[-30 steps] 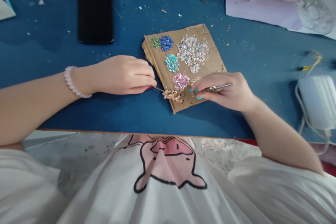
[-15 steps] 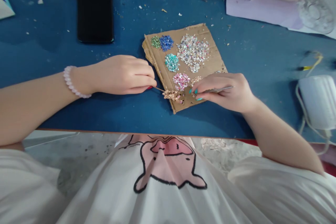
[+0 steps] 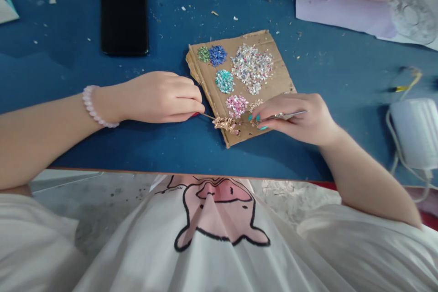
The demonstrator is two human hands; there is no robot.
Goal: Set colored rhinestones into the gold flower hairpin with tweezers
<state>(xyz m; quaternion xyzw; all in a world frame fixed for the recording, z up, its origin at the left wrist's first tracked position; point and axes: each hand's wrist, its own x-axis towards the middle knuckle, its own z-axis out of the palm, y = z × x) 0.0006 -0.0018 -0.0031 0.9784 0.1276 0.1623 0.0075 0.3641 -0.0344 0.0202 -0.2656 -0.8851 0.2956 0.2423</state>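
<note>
A: The left hand (image 3: 160,97) lies on the blue surface (image 3: 102,146) just left of the cardboard sheet (image 3: 273,83), its fingers (image 3: 191,106) pressed together on the thin stem of the gold ornament (image 3: 224,123). The ornament head rests on the near corner of the cardboard.

B: And the right hand (image 3: 301,116)?

A: Its fingers (image 3: 263,118) pinch a pair of metal tweezers (image 3: 285,115) over the cardboard's near edge, with the tips pointing at the ornament. I cannot tell whether a stone sits between the tips.

B: What could go wrong?

A: My guess is that the pink pile (image 3: 236,104) is the weak spot. It lies just behind the tweezer tips, so a nudge from the knuckles could scatter it into the teal pile (image 3: 224,80) or off the sheet. The silver pile (image 3: 252,67) is farther back on the cardboard and seems safer. The ornament is held only by its stem, so a press from the tweezers could roll it, and a tiny stone could spring out of the tips onto the surface, where loose chips already lie.

B: Anything changed in the last second?

A: Very little. The left hand has stayed put. The right hand has edged slightly to the right along the cardboard's near edge, and the tweezers have gone with it. The black phone (image 3: 124,14), well behind the cardboard to the left, hasn't moved.
</note>
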